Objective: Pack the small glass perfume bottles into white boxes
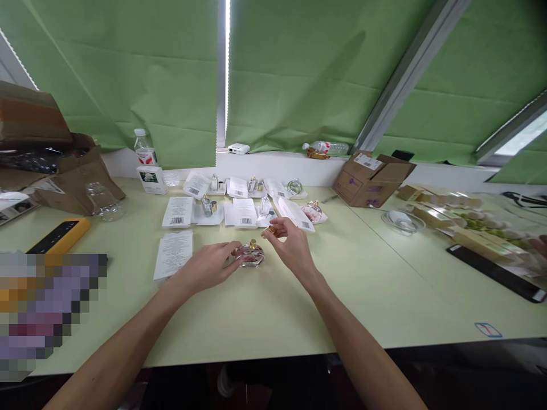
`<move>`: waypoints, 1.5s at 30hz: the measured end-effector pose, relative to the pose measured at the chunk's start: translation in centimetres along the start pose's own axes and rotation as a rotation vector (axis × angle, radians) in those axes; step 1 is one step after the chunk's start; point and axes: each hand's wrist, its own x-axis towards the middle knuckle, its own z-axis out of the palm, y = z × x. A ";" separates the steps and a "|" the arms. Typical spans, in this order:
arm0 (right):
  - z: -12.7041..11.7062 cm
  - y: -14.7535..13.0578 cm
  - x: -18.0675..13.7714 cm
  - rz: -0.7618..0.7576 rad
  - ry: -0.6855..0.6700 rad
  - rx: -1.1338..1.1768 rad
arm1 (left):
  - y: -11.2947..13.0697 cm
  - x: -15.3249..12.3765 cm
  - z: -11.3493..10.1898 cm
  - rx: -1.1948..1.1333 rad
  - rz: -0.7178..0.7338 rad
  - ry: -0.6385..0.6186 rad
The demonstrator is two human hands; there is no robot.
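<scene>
While the bare left hand (213,262) is pinching its left side between thumb and fingers, a squat, rounded bottle of clear glass (251,259) is standing on the pale green tabletop (256,319), near the middle of the scene. The glass is showing pinkish tints, and a shiny gold-coloured neck (253,244) is rising from its top. Just to the right, the bare right hand (291,245) is pinching a small gold-coloured cap (268,232), apart from the neck. Farther left, a white rectangular printed carton (174,253) is lying near the left wrist.
</scene>
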 end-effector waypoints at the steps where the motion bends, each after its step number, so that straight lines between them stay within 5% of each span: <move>1: 0.0 -0.4 -0.1 -0.031 0.032 0.048 | 0.0 0.0 0.0 -0.002 -0.001 -0.003; 6: -0.2 -2.0 -0.6 -0.162 0.131 0.159 | 0.0 0.0 0.0 -0.018 0.011 -0.012; 16: 0.4 -2.9 -1.2 -0.358 0.084 0.149 | 0.3 0.1 -0.4 -0.015 -0.003 -0.010; 33: 0.9 -2.5 -1.5 -0.376 -0.057 0.081 | -0.1 0.0 0.0 0.006 0.014 0.001; 45: 0.9 -2.4 -1.4 -0.384 -0.040 0.121 | 0.0 0.0 0.0 0.007 0.014 0.001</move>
